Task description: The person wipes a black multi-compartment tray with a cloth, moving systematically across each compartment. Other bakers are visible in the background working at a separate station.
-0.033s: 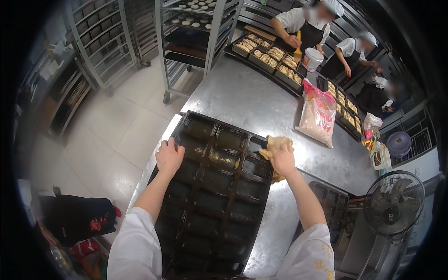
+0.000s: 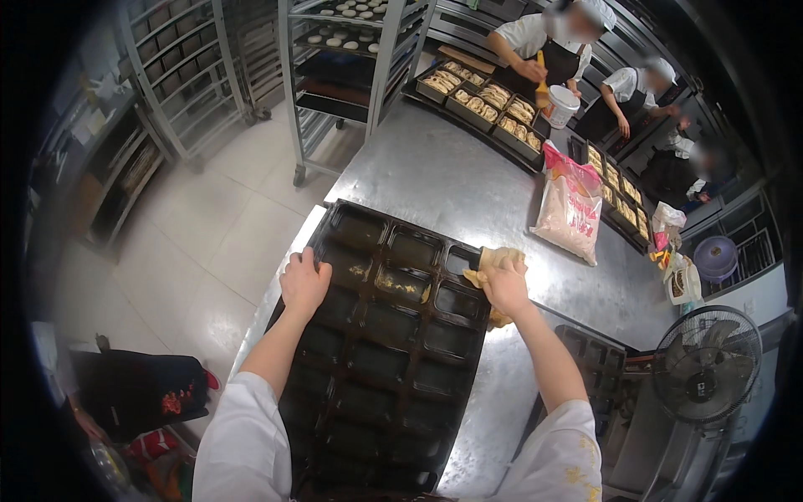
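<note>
A large dark baking tray point(image 2: 389, 351) with rows of rectangular moulds lies in front of me. Yellowish crumbs or residue show in a couple of its upper moulds. My left hand point(image 2: 304, 281) grips the tray's left rim, fingers curled over the edge and thumb on top. At the right rim, near the far corner, my right hand point(image 2: 505, 284) is closed round a crumpled tan cloth point(image 2: 499, 258). The cloth touches the tray's edge, and part of it hangs out below the hand. My right fingertips are partly hidden by the cloth.
The tray rests on a steel table point(image 2: 376, 171). Farther off are a flour-like bag point(image 2: 569, 209), loaf tins with twisted dough point(image 2: 477, 105) and a white bucket point(image 2: 560, 107). A co-worker holds a brush point(image 2: 542, 79). A fan point(image 2: 707, 364) stands right, a rack point(image 2: 372, 92) beyond the table.
The co-worker's brush has shifted slightly to the right, toward the bucket. My hands, the cloth and the baking tray look almost unmoved.
</note>
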Available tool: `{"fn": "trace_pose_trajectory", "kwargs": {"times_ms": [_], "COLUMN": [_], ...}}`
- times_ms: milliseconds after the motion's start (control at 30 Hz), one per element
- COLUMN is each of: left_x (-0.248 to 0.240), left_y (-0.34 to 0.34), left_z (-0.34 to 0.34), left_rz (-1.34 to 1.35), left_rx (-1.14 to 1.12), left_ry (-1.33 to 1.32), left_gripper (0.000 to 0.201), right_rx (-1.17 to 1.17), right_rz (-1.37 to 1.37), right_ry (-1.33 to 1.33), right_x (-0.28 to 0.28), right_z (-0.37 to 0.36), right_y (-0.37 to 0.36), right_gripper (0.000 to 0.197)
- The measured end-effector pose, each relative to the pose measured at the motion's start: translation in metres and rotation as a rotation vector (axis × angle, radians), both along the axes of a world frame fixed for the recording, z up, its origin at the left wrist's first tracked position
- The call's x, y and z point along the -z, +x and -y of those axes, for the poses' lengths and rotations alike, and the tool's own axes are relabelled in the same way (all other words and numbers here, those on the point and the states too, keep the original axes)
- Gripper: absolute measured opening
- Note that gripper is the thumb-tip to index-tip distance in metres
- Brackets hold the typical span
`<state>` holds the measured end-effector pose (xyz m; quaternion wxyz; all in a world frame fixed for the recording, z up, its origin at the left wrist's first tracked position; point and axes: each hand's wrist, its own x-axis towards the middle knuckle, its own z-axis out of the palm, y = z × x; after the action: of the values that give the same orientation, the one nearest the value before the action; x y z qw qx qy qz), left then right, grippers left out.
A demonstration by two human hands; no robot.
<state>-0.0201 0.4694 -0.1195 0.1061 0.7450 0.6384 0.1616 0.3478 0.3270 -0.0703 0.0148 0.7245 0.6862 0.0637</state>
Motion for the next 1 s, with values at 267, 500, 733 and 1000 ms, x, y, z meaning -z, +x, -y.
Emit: {"fn": "trace_pose_trajectory", "kwargs": {"times_ms": [267,500,733,1000], "left_x": [0.001,0.004,0.002,0.003], "left_y": [-0.004,-0.001,0.0,-0.002], "left_z": [0.0,-0.001,0.001,-0.001], "left_rz": [-0.005,-0.018,-0.013,0.016], "left_rx": [0.018,0.011,-0.002,-0.004], "left_ry": [0.016,0.024,0.002,-0.004], "left_gripper": [0.03,0.029,0.03,0.032], "right_rx": [0.226,0.722,0.636,0.145], "right_rz": [-0.33,0.049,-1.18,-0.114], "right_ry": [-0.026,-0.182,0.493,0.054], "right_x": [0.011,-0.013,-0.028,-0.009], "right_z": [-0.001,0.05,0.018,0.011], "right_y": [0.011,0.105,0.036,-0.006], "right_gripper": [0.028,0.039,0.03,0.027]}}
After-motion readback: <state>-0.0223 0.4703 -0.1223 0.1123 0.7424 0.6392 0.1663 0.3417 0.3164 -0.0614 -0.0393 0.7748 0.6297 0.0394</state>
